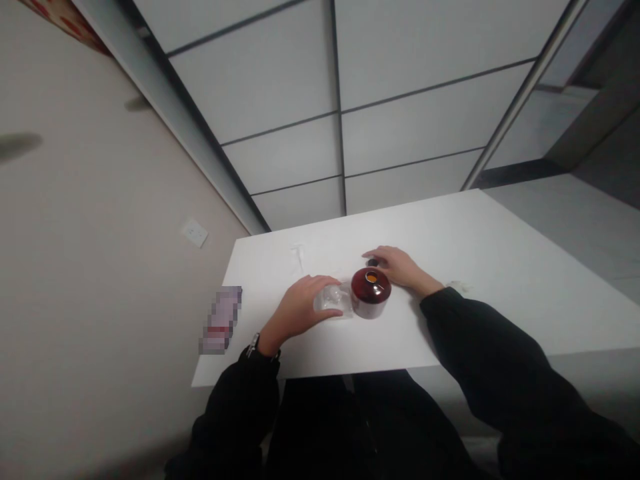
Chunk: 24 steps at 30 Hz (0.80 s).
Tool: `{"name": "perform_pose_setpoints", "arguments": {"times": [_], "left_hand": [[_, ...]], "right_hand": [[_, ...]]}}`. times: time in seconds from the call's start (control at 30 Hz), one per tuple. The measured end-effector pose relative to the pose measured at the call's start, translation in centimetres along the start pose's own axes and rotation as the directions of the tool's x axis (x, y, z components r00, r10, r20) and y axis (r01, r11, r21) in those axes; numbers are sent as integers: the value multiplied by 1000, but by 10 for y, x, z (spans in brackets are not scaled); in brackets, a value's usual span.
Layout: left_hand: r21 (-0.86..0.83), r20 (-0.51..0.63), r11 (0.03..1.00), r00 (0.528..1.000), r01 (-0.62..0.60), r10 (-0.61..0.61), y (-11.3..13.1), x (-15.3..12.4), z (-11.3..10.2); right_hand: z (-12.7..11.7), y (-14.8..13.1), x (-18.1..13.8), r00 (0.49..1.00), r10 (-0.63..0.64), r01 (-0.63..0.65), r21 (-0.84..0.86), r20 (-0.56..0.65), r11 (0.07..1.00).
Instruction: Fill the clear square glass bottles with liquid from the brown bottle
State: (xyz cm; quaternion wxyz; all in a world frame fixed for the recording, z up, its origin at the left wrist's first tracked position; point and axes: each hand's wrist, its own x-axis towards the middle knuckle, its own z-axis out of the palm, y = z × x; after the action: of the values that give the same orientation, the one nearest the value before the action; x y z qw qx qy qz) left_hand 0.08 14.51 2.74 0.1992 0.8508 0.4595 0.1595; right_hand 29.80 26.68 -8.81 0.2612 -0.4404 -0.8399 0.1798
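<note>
Black sleeves (490, 360); jar (370, 297) between hands (299, 308)

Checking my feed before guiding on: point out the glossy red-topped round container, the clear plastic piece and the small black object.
Glossy red-topped round container (371, 295): head view, front of its top.
Clear plastic piece (333, 297): head view, visible middle.
Small black object (373, 263): head view, visible top.

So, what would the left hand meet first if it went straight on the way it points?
Past the clear plastic at its grip, the left hand would likely meet the red pot first, though depth is hard to judge from this view.
</note>
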Motion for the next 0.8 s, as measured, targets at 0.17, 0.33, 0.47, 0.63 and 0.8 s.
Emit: {"name": "perform_pose_setpoints", "arguments": {"times": [0.17,0.33,0.47,0.63,0.8], "left_hand": [[-103,-71,995,997,4,-11,-7,3,8],[-144,-99,990,995,8,-23,-10,5,13],[-144,-91,989,995,30,-44,-10,6,14],[-127,-75,990,995,61,-71,-9,6,13],[-111,-78,989,991,101,-110,-8,6,15]], "right_hand": [[2,2,0,1000,-10,10,4,-16,1000],[2,3,1,1000,-14,14,16,-12,1000],[1,3,1,1000,-14,15,23,-13,1000],[2,4,1,1000,-12,12,24,-13,1000],[2,4,1,1000,-2,2,20,-15,1000]]}}
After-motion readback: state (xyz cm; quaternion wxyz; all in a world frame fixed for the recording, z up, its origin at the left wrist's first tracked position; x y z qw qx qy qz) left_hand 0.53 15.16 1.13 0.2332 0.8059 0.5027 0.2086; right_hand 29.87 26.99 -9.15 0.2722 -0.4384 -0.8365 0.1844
